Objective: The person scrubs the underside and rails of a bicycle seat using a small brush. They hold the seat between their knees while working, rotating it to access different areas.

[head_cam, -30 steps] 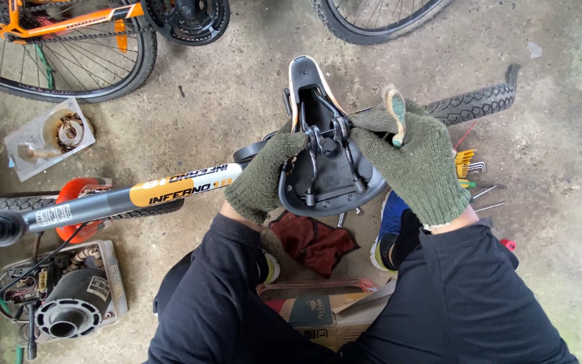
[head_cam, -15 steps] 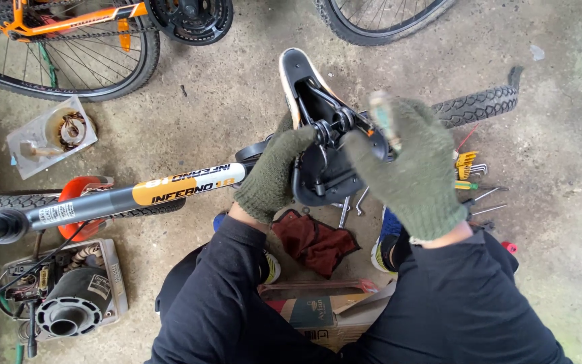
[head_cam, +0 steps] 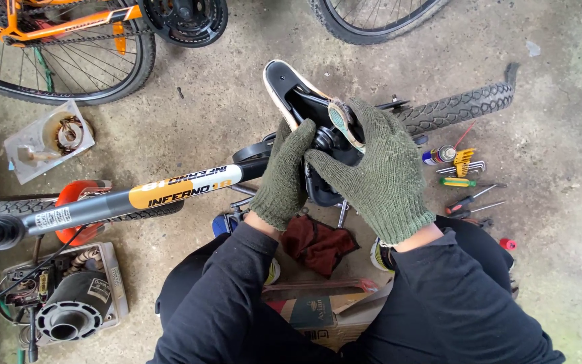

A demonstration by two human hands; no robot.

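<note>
Seen from above, a person in black sleeves and green knit gloves works on an upturned bicycle saddle (head_cam: 291, 94), black underneath with a pale edge, held over a concrete floor (head_cam: 237, 87). The left hand (head_cam: 287, 172) is closed around the saddle's underside at the clamp, where the saddle meets the grey, white and orange frame tube (head_cam: 129, 199) that runs away to the left. The right hand (head_cam: 375, 168) lies over the saddle rails from the other side, fingers curled down on them; whether it grips them firmly or only rests on them cannot be told. The two gloves touch at the fingertips. The saddle sits in the upper middle of the view, nose pointing away from the person, tilted up. Behind the right hand lies a loose tyre (head_cam: 459, 104). To its right, on the floor, are a small spray can (head_cam: 439, 155), a set of hex keys (head_cam: 465, 163) and screwdrivers (head_cam: 469, 199). A dark red rag (head_cam: 318, 243) lies between the knees, above a cardboard box (head_cam: 318, 313). At lower left stands an electric motor (head_cam: 69, 303); an orange bicycle (head_cam: 69, 27) stands at upper left, and another wheel (head_cam: 372, 17) at top.
</note>
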